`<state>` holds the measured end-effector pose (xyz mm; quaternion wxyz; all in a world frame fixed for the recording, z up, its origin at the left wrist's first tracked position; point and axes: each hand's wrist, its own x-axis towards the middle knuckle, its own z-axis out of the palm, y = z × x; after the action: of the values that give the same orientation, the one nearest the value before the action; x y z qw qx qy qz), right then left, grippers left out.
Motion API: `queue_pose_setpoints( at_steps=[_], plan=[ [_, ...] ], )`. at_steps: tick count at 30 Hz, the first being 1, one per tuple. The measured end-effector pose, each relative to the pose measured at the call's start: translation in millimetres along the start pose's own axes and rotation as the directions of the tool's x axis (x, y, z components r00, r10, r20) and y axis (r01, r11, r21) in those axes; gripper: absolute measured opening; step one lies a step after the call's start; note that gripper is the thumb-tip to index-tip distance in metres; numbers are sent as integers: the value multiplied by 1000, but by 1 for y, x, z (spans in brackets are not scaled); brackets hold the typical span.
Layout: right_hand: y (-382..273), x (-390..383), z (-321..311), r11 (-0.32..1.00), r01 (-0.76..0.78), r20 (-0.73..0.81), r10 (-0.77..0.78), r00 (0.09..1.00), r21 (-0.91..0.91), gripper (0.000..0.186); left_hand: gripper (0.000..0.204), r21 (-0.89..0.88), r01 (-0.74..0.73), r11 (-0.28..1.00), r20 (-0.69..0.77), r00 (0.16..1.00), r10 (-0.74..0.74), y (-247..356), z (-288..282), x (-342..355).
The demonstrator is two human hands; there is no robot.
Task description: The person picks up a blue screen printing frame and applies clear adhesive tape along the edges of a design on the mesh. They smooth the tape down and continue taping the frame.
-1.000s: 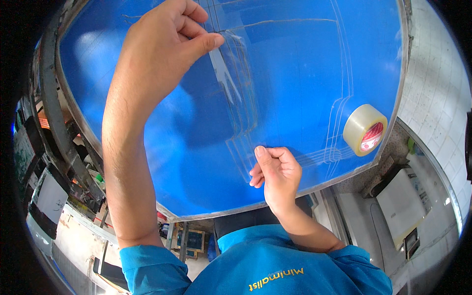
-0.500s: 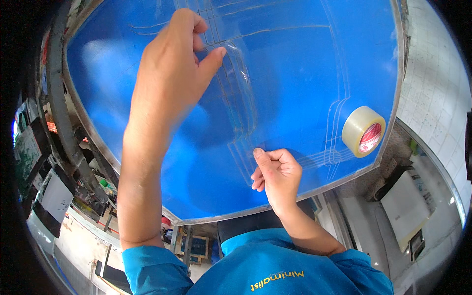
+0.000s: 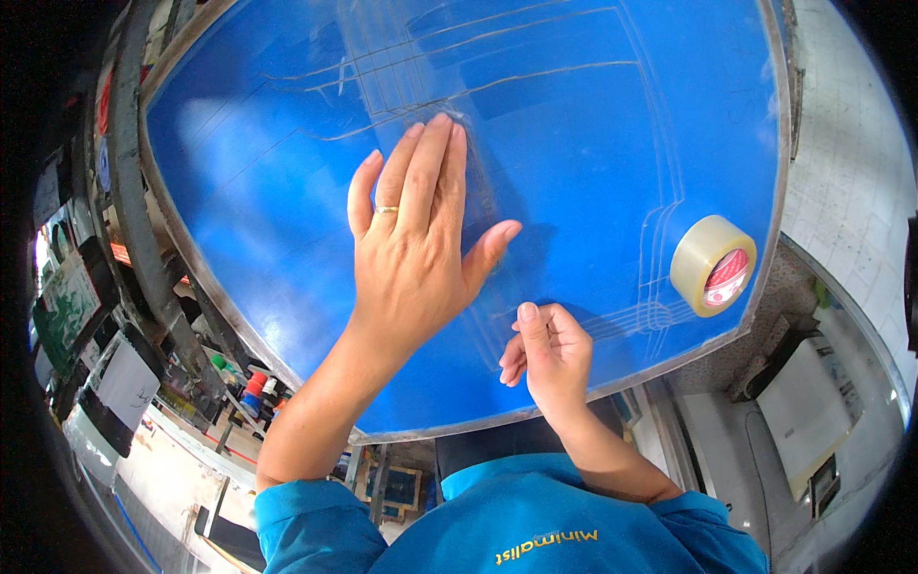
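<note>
Blue panel point(image 3: 583, 172) underneath. Holds the left hand point(image 3: 411, 230) palm-down on the clear tape strip point(image 3: 387, 72) there, fingers extended, thumb spread wide. Curls the right hand point(image 3: 555, 359) near the strip's lower end, thumb beside index finger; cannot tell whether pinching it. Rightward, near the panel's edge: a tape roll point(image 3: 700, 263).

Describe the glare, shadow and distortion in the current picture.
Head view: pale glare on the left of the blue panel; head view: dark shadow right of the left hand; head view: panel edges bowed by the fisheye, picture corners black.
</note>
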<state>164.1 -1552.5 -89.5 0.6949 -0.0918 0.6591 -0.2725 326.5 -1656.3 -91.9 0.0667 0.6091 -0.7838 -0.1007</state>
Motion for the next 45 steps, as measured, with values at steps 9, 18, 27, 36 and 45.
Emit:
queue_pose_setpoints(
  at_steps=[9,18,27,36,45],
  plan=[
    [3,1,-4,1000,19,29,-19,999,6,34,91,-3,49,999,-6,999,-49,19,27,11],
    [16,3,-20,983,116,118,-132,984,140,39,91,33,22,999,31,999,-23,9,25,1],
    [15,15,-53,799,-63,352,-191,916,598,77,81,-160,-141,977,396,897,194,70,30,-135],
    [16,18,-59,806,-137,415,-144,898,577,77,84,-11,37,999,269,963,-33,35,11,-68],
    [18,20,-59,814,-142,448,-156,880,563,74,80,-86,122,989,130,985,-111,48,31,-52]
  ],
)
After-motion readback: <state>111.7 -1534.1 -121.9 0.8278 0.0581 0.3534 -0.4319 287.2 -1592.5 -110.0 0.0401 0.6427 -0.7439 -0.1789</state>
